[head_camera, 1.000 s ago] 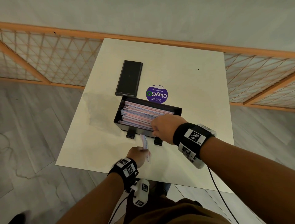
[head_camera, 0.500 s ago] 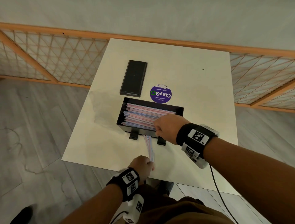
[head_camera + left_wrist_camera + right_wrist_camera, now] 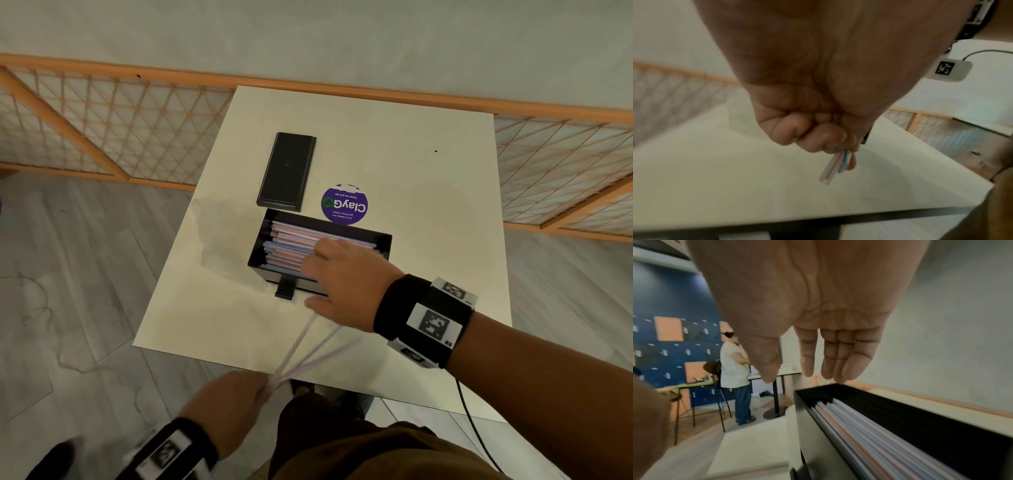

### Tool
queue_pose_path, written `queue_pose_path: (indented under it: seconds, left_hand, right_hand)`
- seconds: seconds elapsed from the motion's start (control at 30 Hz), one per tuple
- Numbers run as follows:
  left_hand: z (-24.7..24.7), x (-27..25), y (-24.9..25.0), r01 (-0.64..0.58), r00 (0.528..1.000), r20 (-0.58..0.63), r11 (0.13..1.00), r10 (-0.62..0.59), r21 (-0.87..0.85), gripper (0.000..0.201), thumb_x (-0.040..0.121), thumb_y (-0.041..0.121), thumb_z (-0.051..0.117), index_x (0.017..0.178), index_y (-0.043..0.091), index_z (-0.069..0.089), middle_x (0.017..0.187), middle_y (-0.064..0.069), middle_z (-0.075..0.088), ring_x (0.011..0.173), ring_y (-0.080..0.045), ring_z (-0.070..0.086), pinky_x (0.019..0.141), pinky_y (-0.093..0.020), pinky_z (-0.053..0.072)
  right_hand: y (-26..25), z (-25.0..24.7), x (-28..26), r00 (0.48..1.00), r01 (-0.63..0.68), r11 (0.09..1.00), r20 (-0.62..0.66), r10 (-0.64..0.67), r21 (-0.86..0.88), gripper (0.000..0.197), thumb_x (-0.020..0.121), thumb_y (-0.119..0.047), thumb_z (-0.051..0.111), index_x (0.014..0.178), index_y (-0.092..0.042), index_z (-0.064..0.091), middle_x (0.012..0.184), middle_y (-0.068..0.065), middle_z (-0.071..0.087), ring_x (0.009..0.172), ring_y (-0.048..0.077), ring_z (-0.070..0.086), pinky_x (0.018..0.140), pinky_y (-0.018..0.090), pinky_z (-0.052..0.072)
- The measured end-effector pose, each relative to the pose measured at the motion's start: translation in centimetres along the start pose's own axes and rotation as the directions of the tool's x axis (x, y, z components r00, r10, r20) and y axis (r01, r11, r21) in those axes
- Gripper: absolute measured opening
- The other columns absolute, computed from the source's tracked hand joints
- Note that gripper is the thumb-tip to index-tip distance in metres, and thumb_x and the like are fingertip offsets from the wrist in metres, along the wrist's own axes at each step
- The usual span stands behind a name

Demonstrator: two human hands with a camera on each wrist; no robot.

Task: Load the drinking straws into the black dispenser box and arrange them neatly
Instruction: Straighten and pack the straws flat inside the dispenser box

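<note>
Straws (image 3: 310,346) fanned toward dispenser box (image 3: 383,240)

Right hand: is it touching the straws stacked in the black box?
Apart. In the right wrist view the right hand hangs open, with background showing between its fingertips and the stacked straws in the black box.

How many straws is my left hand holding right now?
3 show, fanning from the left hand toward the black dispenser box: left straw, middle straw, right straw. Motion blur could hide more.
</note>
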State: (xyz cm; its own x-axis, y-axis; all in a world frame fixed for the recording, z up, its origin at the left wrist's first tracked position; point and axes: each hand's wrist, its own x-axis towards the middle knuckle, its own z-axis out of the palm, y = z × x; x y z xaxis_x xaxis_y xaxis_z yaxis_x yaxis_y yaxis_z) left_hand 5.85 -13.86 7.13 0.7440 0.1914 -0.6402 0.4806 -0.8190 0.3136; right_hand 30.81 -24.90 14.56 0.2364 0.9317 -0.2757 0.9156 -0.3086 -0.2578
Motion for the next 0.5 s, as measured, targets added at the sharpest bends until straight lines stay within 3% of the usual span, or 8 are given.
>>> queue_pose_path:
  seconds: [0.07,0.13,0.2,0.23,0.3,0.37,0.4,0.5]
  left_hand:
    - [-1.9,-0.9,-1.3,-0.020,0.992,-0.118,0.994,0.033,0.111,0.027,0.107,0.045,0.036,0.093,0.031,0.055,0.086,0.010,0.059,0.078,-0.010,0.059,0.072,-0.029,0.050]
    - [-3.9,-0.5,-1.8,-0.044,0.959,-0.266,0.977,0.100,0.209,0.021,0.104,0.039,0.050,0.087,0.031,0.059,0.074,0.007,0.057,0.063,-0.014,0.059,0.057,-0.034,0.053]
    - [-6.2,0.9,-1.2,-0.083,0.905,-0.376,0.952,0.196,0.296,0.019,0.100,0.031,0.051,0.084,0.026,0.060,0.067,0.006,0.051,0.051,-0.018,0.053,0.045,-0.033,0.047]
    - [-7.7,1.9,-0.3,-0.082,0.882,-0.418,0.945,0.217,0.317,0.017,0.098,0.029,0.054,0.083,0.024,0.059,0.066,0.006,0.049,0.050,-0.020,0.052,0.043,-0.030,0.043]
    - [-10.6,4.3,1.8,-0.057,0.832,-0.508,0.947,0.221,0.318,0.011,0.094,0.021,0.066,0.084,0.021,0.061,0.067,0.003,0.051,0.051,-0.022,0.053,0.044,-0.029,0.035]
    - [-12.7,6.8,3.7,-0.067,0.797,-0.557,0.951,0.234,0.303,0.002,0.094,0.019,0.067,0.093,0.021,0.065,0.076,0.001,0.058,0.060,-0.022,0.057,0.049,-0.031,0.041]
    - [-13.3,8.1,4.2,-0.072,0.795,-0.558,0.951,0.237,0.302,0.004,0.097,0.021,0.063,0.101,0.021,0.066,0.085,0.000,0.062,0.068,-0.022,0.061,0.056,-0.033,0.047]
    - [-14.2,11.3,4.6,-0.077,0.848,-0.491,0.962,0.201,0.262,0.024,0.105,0.033,0.046,0.123,0.022,0.059,0.112,-0.001,0.062,0.091,-0.023,0.063,0.077,-0.035,0.052]
  right_hand:
    - [-1.2,-0.5,-0.1,0.991,0.100,0.994,-0.080,-0.103,-0.035,0.056,0.090,-0.057,0.052,0.133,-0.021,0.052,0.131,0.005,0.051,0.116,0.026,0.051,0.100,0.042,0.045]
    - [-2.1,-0.8,0.0,0.979,0.174,0.981,-0.095,-0.182,-0.084,0.065,0.088,-0.064,0.050,0.138,-0.022,0.052,0.139,0.005,0.051,0.127,0.027,0.047,0.113,0.046,0.034]
    - [-2.3,-1.3,0.6,0.980,0.182,0.976,-0.058,-0.190,-0.122,0.069,0.089,-0.069,0.046,0.140,-0.023,0.050,0.138,0.003,0.054,0.131,0.025,0.048,0.120,0.050,0.022]
    - [-2.2,-1.6,1.0,0.986,0.159,0.979,-0.029,-0.164,-0.129,0.065,0.090,-0.067,0.046,0.139,-0.024,0.049,0.136,0.002,0.057,0.127,0.024,0.052,0.120,0.050,0.022]
    - [-1.3,-2.3,2.0,0.995,0.098,0.984,0.002,-0.099,-0.150,0.042,0.096,-0.049,0.051,0.131,-0.025,0.050,0.121,0.000,0.066,0.107,0.023,0.064,0.108,0.045,0.039]
    - [0.4,-2.7,2.9,1.000,0.021,0.983,0.009,-0.020,-0.181,0.020,0.100,-0.028,0.050,0.119,-0.024,0.051,0.099,-0.002,0.066,0.079,0.022,0.062,0.078,0.037,0.051]
    - [1.5,-2.9,3.3,0.999,-0.029,0.984,0.020,0.033,-0.178,0.016,0.101,-0.024,0.048,0.116,-0.023,0.051,0.093,-0.002,0.063,0.075,0.022,0.060,0.071,0.035,0.051]
    - [4.5,-2.6,4.3,0.980,-0.158,0.982,0.105,0.169,-0.107,0.019,0.104,-0.027,0.042,0.120,-0.025,0.052,0.097,0.001,0.065,0.084,0.023,0.062,0.073,0.035,0.052]
